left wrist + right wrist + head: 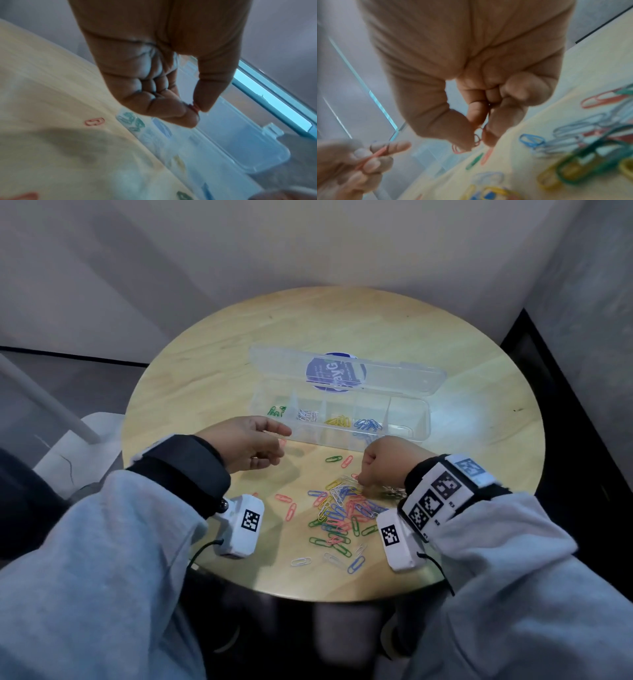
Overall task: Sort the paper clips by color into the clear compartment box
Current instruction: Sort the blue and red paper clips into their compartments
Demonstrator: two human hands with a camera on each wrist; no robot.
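Because each paper clip is a thin, light loop of coated wire, it should lift with almost no effort but slide easily on the smooth desk (205, 364) and snag its neighbours, so a fingertip pinch across the flat of one clip, taken at the loose edge of the heap, looks the safest hold. The left hand (245, 445) already has such a grip: thumb and forefinger are pressed together on a red clip (195, 108), held just in front of the green end of the clear compartment box (416, 419). The right hand (385, 462) is curled down with its fingertips pinching red clips (476, 139) at the far edge of the mixed pile (339, 511), which lies just beneath and behind that grip. Green, white, yellow and blue clips sit in four compartments; the one beyond the right grip appears to hold little or nothing — likely the place for red. The box's front wall stands just ahead of both grips and its open lid (394, 374) leans back behind, so a clip must be carried up over the wall before release. Bare wood lies to the outer side of each grip, while the desk's round edge curves close behind the wrists — a brushed clip could slip off there.
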